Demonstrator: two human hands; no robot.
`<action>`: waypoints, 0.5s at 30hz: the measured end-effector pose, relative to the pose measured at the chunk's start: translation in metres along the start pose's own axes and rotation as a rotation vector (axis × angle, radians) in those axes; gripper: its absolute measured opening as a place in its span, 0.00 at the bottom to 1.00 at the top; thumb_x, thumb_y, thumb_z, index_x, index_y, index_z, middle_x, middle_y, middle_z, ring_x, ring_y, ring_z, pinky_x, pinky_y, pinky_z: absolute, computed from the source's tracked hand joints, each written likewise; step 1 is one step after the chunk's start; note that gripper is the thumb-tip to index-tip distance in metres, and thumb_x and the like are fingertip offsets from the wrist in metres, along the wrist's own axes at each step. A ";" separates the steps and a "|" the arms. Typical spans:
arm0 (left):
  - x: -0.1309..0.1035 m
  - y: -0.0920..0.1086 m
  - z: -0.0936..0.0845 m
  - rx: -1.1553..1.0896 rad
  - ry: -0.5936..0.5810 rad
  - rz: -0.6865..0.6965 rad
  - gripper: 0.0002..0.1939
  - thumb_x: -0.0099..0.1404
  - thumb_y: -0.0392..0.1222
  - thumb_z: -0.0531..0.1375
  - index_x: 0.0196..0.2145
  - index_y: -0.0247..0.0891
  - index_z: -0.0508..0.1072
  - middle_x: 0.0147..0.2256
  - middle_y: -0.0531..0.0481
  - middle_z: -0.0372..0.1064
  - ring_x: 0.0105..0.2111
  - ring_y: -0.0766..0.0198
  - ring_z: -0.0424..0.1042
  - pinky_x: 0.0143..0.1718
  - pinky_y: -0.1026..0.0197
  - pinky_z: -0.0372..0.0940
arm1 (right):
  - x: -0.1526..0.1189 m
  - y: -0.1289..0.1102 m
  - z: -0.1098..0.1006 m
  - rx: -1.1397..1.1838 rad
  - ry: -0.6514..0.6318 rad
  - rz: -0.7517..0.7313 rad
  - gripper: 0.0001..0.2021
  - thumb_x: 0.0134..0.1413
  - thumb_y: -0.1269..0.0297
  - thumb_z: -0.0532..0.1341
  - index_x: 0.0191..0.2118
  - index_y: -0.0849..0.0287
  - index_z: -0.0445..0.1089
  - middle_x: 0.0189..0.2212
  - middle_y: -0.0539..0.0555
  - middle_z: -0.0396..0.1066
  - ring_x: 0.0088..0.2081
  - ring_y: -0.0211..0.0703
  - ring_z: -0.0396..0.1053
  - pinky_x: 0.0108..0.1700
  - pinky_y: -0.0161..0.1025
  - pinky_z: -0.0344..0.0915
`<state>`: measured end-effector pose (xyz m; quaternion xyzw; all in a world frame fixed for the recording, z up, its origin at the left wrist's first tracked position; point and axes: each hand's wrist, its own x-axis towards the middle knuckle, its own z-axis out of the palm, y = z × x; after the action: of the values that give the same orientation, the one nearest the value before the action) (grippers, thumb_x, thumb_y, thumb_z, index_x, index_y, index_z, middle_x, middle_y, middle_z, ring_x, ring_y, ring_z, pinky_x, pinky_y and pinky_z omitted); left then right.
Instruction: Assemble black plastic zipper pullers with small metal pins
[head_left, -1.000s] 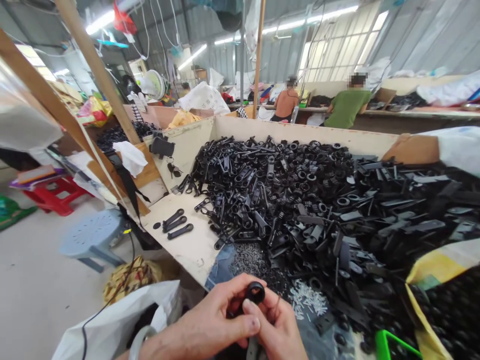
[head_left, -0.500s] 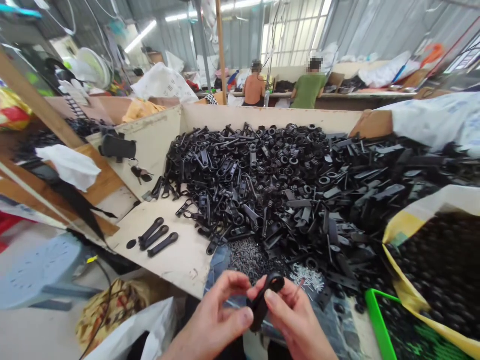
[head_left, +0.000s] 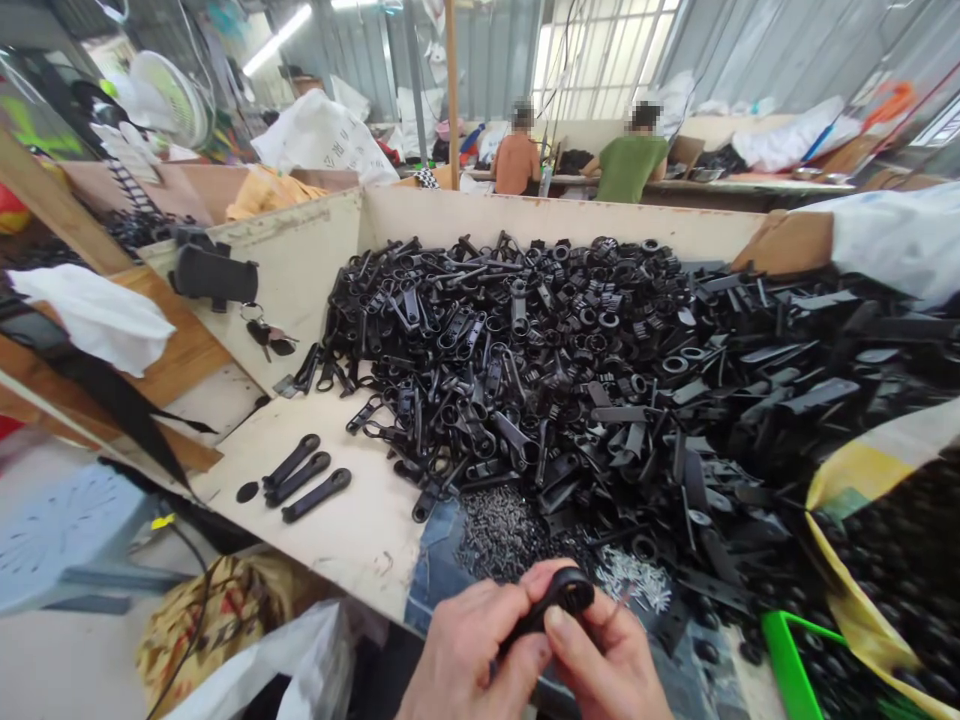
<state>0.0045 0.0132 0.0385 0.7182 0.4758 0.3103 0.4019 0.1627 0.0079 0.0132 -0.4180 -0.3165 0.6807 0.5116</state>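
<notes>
A black plastic handle-like part with a round ring end [head_left: 570,588] is held between my two hands, low in the view. My right hand [head_left: 611,650] pinches it near the ring, thumb on the front. My left hand [head_left: 480,640] is closed around its lower body, which the fingers mostly hide. Just beyond my hands lie a heap of small dark pieces [head_left: 499,530] and a pile of silver screws [head_left: 634,580]. Three similar black parts [head_left: 300,478] rest side by side on the board to the left, beside a black disc [head_left: 247,492].
A large heap of black plastic parts [head_left: 480,370] fills the wooden bin. At right stand a yellow-edged sack [head_left: 847,560] of dark round pieces and a green tray [head_left: 795,665]. Keys [head_left: 270,338] hang at left above the board. Two people sit at a far bench.
My left hand has moved right and closed onto the black part, where its fingers were looser before. The part has tilted, and the view has shifted slightly.
</notes>
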 end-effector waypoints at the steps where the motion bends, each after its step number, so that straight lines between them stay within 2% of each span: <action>1: 0.000 -0.002 0.002 -0.005 0.015 0.003 0.13 0.72 0.45 0.57 0.41 0.37 0.80 0.30 0.44 0.76 0.31 0.56 0.75 0.34 0.60 0.68 | 0.001 0.002 0.002 0.016 0.015 0.010 0.17 0.48 0.47 0.75 0.35 0.55 0.81 0.31 0.53 0.72 0.31 0.43 0.68 0.34 0.35 0.69; 3: 0.000 -0.006 0.006 -0.042 0.078 -0.009 0.14 0.73 0.47 0.57 0.42 0.39 0.81 0.31 0.43 0.77 0.32 0.56 0.75 0.36 0.59 0.69 | 0.004 0.007 0.006 0.035 0.049 0.011 0.17 0.47 0.48 0.76 0.36 0.56 0.81 0.29 0.52 0.72 0.29 0.41 0.68 0.34 0.35 0.69; 6: 0.001 -0.016 0.014 -0.144 0.209 -0.074 0.18 0.73 0.50 0.57 0.50 0.41 0.81 0.37 0.41 0.80 0.38 0.53 0.76 0.44 0.57 0.70 | 0.013 0.009 0.014 0.060 0.082 0.018 0.17 0.47 0.49 0.76 0.37 0.56 0.82 0.27 0.51 0.72 0.27 0.38 0.67 0.35 0.34 0.70; 8: 0.003 -0.022 0.017 -0.237 0.232 -0.155 0.20 0.72 0.54 0.58 0.53 0.41 0.80 0.39 0.42 0.79 0.38 0.54 0.76 0.44 0.57 0.70 | 0.020 0.010 0.018 0.073 0.071 0.041 0.18 0.47 0.49 0.76 0.37 0.57 0.81 0.26 0.50 0.72 0.26 0.37 0.66 0.33 0.34 0.70; 10: 0.005 -0.029 0.018 -0.372 0.167 -0.265 0.25 0.70 0.60 0.59 0.53 0.40 0.79 0.35 0.45 0.77 0.29 0.61 0.72 0.33 0.61 0.69 | 0.025 0.011 0.019 0.088 0.056 0.075 0.18 0.47 0.49 0.76 0.38 0.57 0.81 0.25 0.49 0.71 0.24 0.35 0.65 0.31 0.33 0.70; 12: 0.007 -0.033 0.017 -0.536 0.054 -0.367 0.31 0.68 0.66 0.59 0.55 0.39 0.76 0.31 0.49 0.72 0.20 0.70 0.61 0.22 0.67 0.60 | 0.028 0.012 0.016 0.110 0.051 0.100 0.20 0.45 0.48 0.77 0.40 0.56 0.82 0.25 0.49 0.72 0.24 0.35 0.66 0.30 0.33 0.71; 13: 0.008 -0.034 0.016 -0.611 0.002 -0.401 0.32 0.67 0.67 0.59 0.56 0.39 0.74 0.30 0.51 0.70 0.19 0.73 0.57 0.20 0.68 0.56 | 0.029 0.014 0.014 0.120 0.051 0.097 0.22 0.44 0.48 0.78 0.41 0.56 0.82 0.26 0.50 0.73 0.24 0.36 0.67 0.30 0.34 0.71; 15: 0.008 -0.034 0.013 -0.715 -0.064 -0.425 0.34 0.65 0.69 0.60 0.56 0.40 0.74 0.30 0.52 0.68 0.20 0.73 0.58 0.22 0.69 0.56 | 0.031 0.016 0.010 0.127 0.045 0.076 0.25 0.41 0.48 0.79 0.43 0.57 0.82 0.29 0.52 0.74 0.23 0.35 0.68 0.28 0.33 0.70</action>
<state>0.0036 0.0243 0.0030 0.4284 0.4630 0.3439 0.6956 0.1433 0.0327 -0.0040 -0.4116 -0.2449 0.7086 0.5181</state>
